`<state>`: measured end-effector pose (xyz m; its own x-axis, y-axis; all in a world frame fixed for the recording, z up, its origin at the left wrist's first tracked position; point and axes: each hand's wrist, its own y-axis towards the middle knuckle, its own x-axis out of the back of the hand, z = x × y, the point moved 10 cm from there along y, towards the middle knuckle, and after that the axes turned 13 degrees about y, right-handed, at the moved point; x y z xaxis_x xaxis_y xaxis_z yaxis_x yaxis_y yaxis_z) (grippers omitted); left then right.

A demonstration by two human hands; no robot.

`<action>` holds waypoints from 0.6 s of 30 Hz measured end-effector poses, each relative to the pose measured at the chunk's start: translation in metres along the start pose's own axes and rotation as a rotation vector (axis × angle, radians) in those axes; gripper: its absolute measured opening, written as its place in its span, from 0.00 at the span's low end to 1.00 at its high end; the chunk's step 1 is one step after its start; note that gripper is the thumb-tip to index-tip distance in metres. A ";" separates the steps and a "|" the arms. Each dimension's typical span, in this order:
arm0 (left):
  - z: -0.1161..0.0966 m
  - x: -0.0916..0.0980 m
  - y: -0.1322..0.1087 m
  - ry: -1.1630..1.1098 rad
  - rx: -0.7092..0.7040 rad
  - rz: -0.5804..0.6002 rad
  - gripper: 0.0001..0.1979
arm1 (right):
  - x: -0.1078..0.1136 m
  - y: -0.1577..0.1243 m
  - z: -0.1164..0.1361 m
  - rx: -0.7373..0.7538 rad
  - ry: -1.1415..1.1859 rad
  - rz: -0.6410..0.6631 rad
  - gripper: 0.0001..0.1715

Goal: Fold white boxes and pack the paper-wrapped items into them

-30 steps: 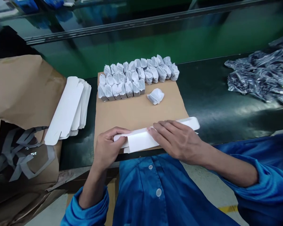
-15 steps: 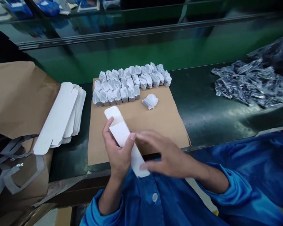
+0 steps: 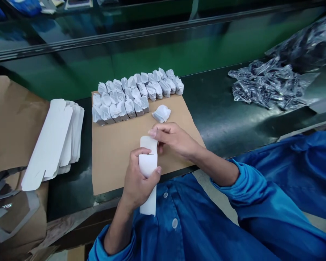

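A long, narrow white cardboard box (image 3: 147, 166) is held upright in front of me, its top flap pointing away from my body. My left hand (image 3: 138, 183) wraps round its middle, thumb on the right side and index finger across the top edge. At the far end, my right hand (image 3: 175, 140) pinches the flap between thumb and fingers. Just beyond that hand lies one paper-wrapped item (image 3: 161, 113), apart from the others. Behind it, several similar wrapped items (image 3: 129, 95) stand in close rows on a brown cardboard sheet (image 3: 111, 159).
Flat white box blanks (image 3: 50, 141) are stacked at the left, beside a brown paper-covered carton (image 3: 13, 119). Crumpled clear plastic bags (image 3: 268, 85) lie at the right on the dark green bench (image 3: 214, 101). A green wall (image 3: 152, 50) runs along the back.
My right hand has moved from the box's lower end up to its top flap. The box has turned more upright in my left hand. The camera view has shifted to the right.
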<state>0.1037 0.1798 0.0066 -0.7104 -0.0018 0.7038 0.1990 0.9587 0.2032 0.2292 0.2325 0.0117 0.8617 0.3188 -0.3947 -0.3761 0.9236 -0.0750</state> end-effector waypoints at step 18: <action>-0.003 0.002 -0.013 0.207 -0.139 -0.124 0.46 | -0.031 -0.033 0.014 0.361 -0.372 0.059 0.10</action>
